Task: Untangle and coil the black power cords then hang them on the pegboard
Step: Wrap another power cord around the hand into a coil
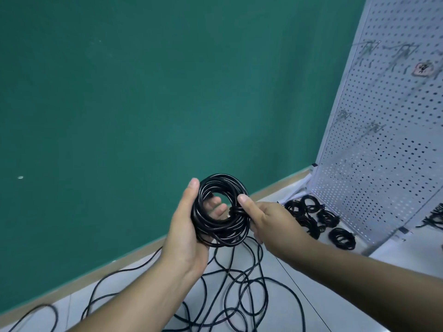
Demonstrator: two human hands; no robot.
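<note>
While loose cord (242, 283) sprawls on the floor (311, 279) below the coil (221, 209), we hold that coil w/ both hands: left hand (185, 226) wrapped round its left side, right hand (266, 220) pinching its right edge. Pegboard (383, 140) stands right of coil, finished coils (318, 220) at its foot.

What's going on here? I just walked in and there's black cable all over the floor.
A person is winding a black power cord into a coil. The left hand cradles the coil while the right hand pinches its side. The rest of that loose cord trails down onto the floor, still uncoiled. Several finished coils lie at the foot of the white pegboard; its upper hooks look empty.
</note>
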